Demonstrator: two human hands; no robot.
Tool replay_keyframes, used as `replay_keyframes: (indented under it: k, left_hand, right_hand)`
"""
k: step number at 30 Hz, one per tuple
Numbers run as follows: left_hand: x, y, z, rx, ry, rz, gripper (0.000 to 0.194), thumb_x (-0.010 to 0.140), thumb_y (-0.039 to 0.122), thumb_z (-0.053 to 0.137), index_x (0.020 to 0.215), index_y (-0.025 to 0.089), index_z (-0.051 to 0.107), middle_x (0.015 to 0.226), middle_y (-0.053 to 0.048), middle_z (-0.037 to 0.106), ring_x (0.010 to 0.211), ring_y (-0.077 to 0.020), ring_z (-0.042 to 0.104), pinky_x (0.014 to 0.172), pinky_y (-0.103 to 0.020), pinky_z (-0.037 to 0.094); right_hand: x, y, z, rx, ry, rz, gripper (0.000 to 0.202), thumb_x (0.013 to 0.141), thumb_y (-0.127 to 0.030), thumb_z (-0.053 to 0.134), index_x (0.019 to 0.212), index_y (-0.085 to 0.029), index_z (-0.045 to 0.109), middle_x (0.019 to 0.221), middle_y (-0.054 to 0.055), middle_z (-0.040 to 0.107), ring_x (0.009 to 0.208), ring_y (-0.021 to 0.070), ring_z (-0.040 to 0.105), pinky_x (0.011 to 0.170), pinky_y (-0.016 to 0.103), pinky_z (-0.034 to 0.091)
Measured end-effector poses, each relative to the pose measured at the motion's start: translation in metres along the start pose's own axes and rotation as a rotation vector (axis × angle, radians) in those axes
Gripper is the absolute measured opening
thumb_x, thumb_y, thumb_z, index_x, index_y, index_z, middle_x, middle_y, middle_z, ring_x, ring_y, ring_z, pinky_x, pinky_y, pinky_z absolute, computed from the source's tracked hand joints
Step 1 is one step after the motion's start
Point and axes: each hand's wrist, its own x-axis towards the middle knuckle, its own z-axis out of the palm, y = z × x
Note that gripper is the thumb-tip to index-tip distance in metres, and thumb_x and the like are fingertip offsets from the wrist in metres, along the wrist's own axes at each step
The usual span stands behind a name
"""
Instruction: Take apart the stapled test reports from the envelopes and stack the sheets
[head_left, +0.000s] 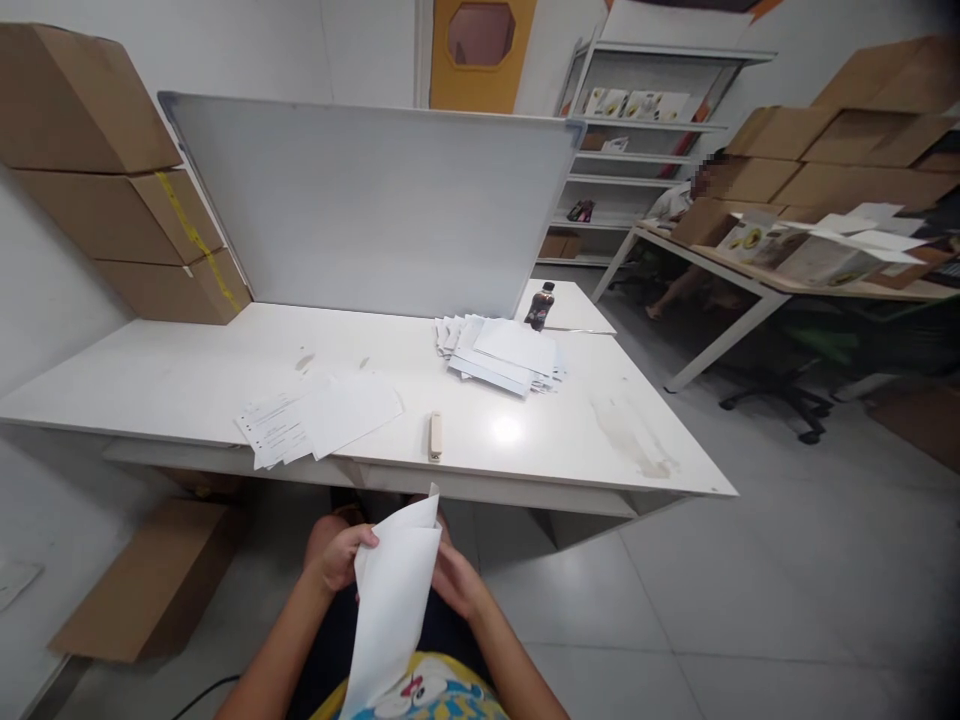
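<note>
White paper sheets, curled lengthwise, are held upright over my lap, below the table's front edge. My left hand is closed on their left edge, thumb on the near face. On the other side my right hand grips the right edge, its fingertips hidden behind the paper. A beige stapler lies on the white table just beyond the sheets. To its left some fanned sheets, partly printed, lie near the edge. A messy paper pile sits farther back on the right.
A dark drink bottle stands behind the pile. A whiteboard rises along the table's back, beside stacked cardboard boxes. Another carton is on the floor at left. A person sits behind another table on the right.
</note>
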Motion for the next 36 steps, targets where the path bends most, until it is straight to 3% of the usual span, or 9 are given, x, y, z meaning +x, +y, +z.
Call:
replay_keyframes:
  k: [3,8,12,16,22,31,36]
  left_hand:
    - [-0.003,0.003,-0.006,0.003,0.055,-0.019,0.026,0.057,0.027,0.06,0.068,0.005,0.07,0.053,-0.012,0.066,0.044,-0.0197,0.059,0.042,-0.026,0.042]
    - [-0.004,0.009,-0.011,0.0,0.215,0.082,0.021,0.058,0.029,0.069,0.059,0.008,0.067,0.054,-0.007,0.066,0.048,-0.016,0.059,0.049,-0.025,0.044]
    - [-0.007,0.009,-0.011,0.001,0.244,0.255,0.032,0.06,0.038,0.077,0.076,0.011,0.071,0.073,-0.009,0.072,0.072,-0.0242,0.067,0.066,-0.03,0.049]
    - [-0.012,0.005,-0.004,0.016,0.218,0.337,0.047,0.061,0.041,0.078,0.101,0.017,0.069,0.099,-0.01,0.072,0.098,-0.0306,0.064,0.083,-0.035,0.048]
    - [-0.01,-0.005,0.019,0.152,0.344,0.396,0.051,0.064,0.042,0.078,0.106,0.015,0.065,0.103,-0.012,0.071,0.095,-0.0296,0.065,0.077,-0.033,0.05]
    - [-0.009,-0.012,0.019,0.058,0.394,0.364,0.069,0.065,0.031,0.073,0.13,0.027,0.048,0.101,-0.004,0.071,0.089,-0.0249,0.067,0.074,-0.031,0.051]
    - [-0.012,-0.01,0.02,0.083,0.494,0.415,0.064,0.06,0.022,0.066,0.123,0.028,0.055,0.104,-0.001,0.069,0.09,-0.0237,0.065,0.07,-0.028,0.051]
  right_hand:
    - [-0.002,-0.006,-0.007,-0.013,0.079,-0.034,0.044,0.067,-0.039,0.077,0.105,-0.02,0.067,0.102,0.007,0.072,0.093,0.0236,0.065,0.09,0.036,0.045]
    - [-0.012,-0.023,-0.018,-0.065,0.198,-0.083,0.046,0.062,-0.035,0.079,0.104,-0.019,0.066,0.096,0.008,0.073,0.084,0.0242,0.067,0.083,0.037,0.047]
    - [-0.023,-0.039,-0.021,-0.121,0.296,-0.142,0.046,0.061,-0.036,0.08,0.101,-0.02,0.066,0.094,0.008,0.074,0.083,0.026,0.068,0.083,0.04,0.048]
    - [-0.031,-0.051,-0.022,-0.183,0.352,-0.194,0.046,0.064,-0.042,0.079,0.101,-0.019,0.066,0.095,0.008,0.073,0.084,0.0274,0.068,0.082,0.042,0.049]
    - [-0.036,-0.055,-0.024,-0.266,0.416,-0.155,0.047,0.062,-0.049,0.079,0.096,-0.018,0.068,0.09,0.009,0.074,0.079,0.0277,0.068,0.08,0.043,0.049]
    - [-0.05,-0.055,-0.023,-0.277,0.277,-0.109,0.046,0.071,-0.048,0.073,0.107,-0.019,0.066,0.099,0.007,0.072,0.086,0.0249,0.067,0.08,0.037,0.047]
    - [-0.058,-0.054,-0.019,-0.228,0.219,-0.057,0.044,0.073,-0.044,0.073,0.109,-0.019,0.066,0.098,0.008,0.072,0.089,0.0259,0.067,0.085,0.04,0.046]
